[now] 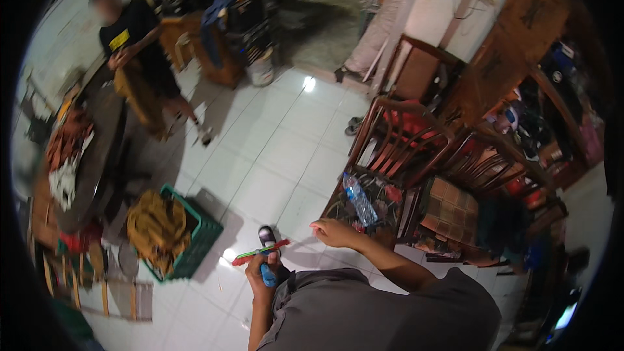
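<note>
The broom (244, 260), red and green at its head, was gripped in the left hand (262, 272) above the near floor (208, 305), so work seemed under way, its remainder impossible to judge, while the right hand (335, 233), closure unclear, hovered near the chair (398, 131) bearing a bottle (359, 200).

Red-green broom (264, 251) — blue-handled, in left hand (257, 273)

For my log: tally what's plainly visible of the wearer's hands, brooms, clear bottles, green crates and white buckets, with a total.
Hands: 2, left hand and right hand
Brooms: 1, the broom in the left hand
Clear bottles: 1, the bottle
Green crates: 1, the crate
White buckets: 1, the bucket
Total: 6
</note>
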### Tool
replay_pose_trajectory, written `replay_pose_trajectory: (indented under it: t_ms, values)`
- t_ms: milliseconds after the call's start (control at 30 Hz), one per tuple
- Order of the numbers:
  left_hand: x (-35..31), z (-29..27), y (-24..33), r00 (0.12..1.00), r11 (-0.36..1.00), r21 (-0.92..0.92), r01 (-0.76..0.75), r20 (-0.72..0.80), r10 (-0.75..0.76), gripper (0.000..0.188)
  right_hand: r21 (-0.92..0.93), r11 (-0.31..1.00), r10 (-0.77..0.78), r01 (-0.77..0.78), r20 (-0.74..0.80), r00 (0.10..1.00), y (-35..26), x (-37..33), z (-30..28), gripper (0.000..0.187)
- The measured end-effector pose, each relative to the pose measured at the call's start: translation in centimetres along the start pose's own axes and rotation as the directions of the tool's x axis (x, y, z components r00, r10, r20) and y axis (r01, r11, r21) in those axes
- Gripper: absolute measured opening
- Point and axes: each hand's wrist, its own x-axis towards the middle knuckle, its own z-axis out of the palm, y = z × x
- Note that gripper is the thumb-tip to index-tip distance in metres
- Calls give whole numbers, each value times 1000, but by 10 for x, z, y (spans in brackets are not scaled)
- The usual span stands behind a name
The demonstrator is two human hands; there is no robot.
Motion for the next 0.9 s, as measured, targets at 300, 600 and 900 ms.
replay_pose_trajectory:
  t_ms: [300,600,900]
  values:
    - [265,10,0,902,964,-56,-260,343,263,27,212,938,284,-274,-19,959,-11,124,-78,36]
    - [452,124,17,659,856,-215,-470,561,502,11,89,975,204,-203,-720,664,36,202,-424,24]
    - [599,360,43,509,818,-239,-523,683,524,14,-425,733,-324,-532,-905,277,165,261,-851,33]
